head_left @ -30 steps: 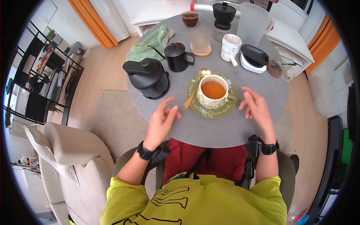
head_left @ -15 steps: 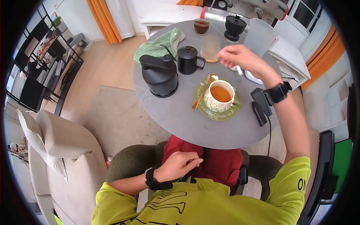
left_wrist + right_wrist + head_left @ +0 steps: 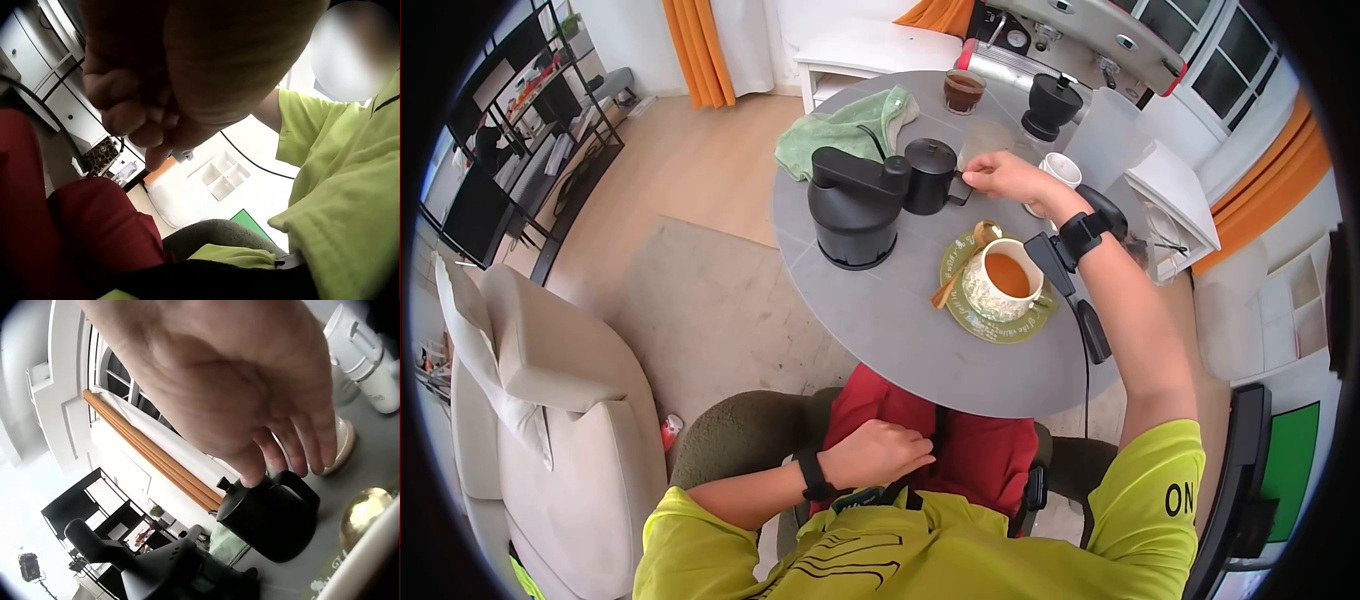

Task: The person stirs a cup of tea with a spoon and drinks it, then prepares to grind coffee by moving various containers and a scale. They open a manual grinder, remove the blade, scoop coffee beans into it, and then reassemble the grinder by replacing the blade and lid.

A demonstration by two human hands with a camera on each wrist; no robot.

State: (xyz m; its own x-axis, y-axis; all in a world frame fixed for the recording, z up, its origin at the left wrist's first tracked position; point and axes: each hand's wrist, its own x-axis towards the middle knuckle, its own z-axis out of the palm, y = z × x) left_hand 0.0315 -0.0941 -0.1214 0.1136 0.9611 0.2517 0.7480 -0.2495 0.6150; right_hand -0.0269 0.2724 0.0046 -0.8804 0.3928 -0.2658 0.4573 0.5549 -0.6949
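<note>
My right hand (image 3: pixel 1012 178) reaches over the table, fingertips right at the handle of a small black gooseneck kettle (image 3: pixel 930 182). In the right wrist view, the thumb is beside the lid of the kettle (image 3: pixel 272 525) and the slightly bent fingers hang apart by the handle, not wrapped round it. My left hand (image 3: pixel 875 455) rests on the lap, fingers loosely curled, holding nothing. Nearer me, a patterned cup (image 3: pixel 982 288) of orange-brown drink sits on a green saucer (image 3: pixel 1040 328), with a gold spoon (image 3: pixel 945 292) along its left side.
A black appliance with a slanted handle (image 3: pixel 855 225) stands just left of the kettle. Behind are a green cloth (image 3: pixel 825 145), a glass of dark drink (image 3: pixel 965 95), a black-topped hand grinder (image 3: pixel 1052 105) and a clear jug (image 3: pixel 1105 130). A white cup (image 3: pixel 1060 168) is partly behind the right hand.
Both hands were beside the cup at first. The left hand has drawn back to the lap; the right has reached out over the table, then left to the kettle's handle.
</note>
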